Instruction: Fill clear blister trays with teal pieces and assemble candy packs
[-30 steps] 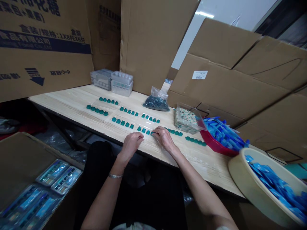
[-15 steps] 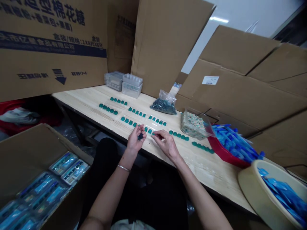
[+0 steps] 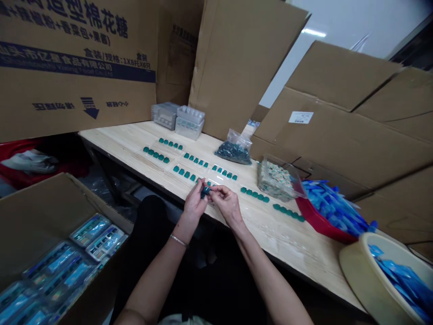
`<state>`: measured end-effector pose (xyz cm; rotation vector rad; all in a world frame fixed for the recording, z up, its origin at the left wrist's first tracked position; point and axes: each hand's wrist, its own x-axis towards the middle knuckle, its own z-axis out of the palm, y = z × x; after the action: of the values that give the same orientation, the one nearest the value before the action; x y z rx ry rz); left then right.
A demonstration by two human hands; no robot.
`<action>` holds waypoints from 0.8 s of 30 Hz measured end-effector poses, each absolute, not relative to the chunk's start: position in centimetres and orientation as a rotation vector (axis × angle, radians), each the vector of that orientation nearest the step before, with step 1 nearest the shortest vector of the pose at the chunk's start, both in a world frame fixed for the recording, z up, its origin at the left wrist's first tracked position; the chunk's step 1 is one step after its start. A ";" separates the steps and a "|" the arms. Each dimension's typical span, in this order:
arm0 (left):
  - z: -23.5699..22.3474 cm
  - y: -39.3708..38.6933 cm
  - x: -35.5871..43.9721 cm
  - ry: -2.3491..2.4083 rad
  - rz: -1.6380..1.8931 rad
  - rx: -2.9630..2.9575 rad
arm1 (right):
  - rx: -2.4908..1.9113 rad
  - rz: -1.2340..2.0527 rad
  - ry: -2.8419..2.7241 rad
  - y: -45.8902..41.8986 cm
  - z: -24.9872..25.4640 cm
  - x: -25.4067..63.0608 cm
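A metal bracelet [image 3: 178,240] is gleaming while the smooth table [image 3: 284,234] is showing pale wood grain and a soft sheen. The pieces [image 3: 255,194] are looking smooth, their material hard to tell. A clear plastic bag [image 3: 233,152] is showing glossy creases, packets [image 3: 395,271] are shining like film, the tub [image 3: 355,266] is looking plastic, and cartons [image 3: 246,67] are displaying matt cardboard.

The scene is dimly lit in a cool tone; a bright streak is seen on the white panel [image 3: 355,20], and pale glare is spread over the table [image 3: 284,243]. The space below is sunk in shadow, the teal pieces [image 3: 255,194] are softened, and the beige tub [image 3: 358,273] is stretched by edge distortion
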<state>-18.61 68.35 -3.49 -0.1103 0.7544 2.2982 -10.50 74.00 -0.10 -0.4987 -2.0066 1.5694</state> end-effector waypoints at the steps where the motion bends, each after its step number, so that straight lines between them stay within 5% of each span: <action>1: -3.5 68.3 -18.6 0.767 2.295 -0.076 | -0.527 1.636 -1.952 74.2 0.1 -10.5; 9: -1.7 66.6 -18.0 0.974 2.112 0.610 | -0.474 1.820 -1.758 76.4 1.4 -9.2; 24: -1.6 67.7 -16.0 0.691 2.115 0.491 | -0.418 1.839 -1.783 76.3 2.0 -7.8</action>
<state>-16.04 67.69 -1.56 0.4911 0.6914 2.1147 -7.76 76.29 1.97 -0.4184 -1.7831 1.8393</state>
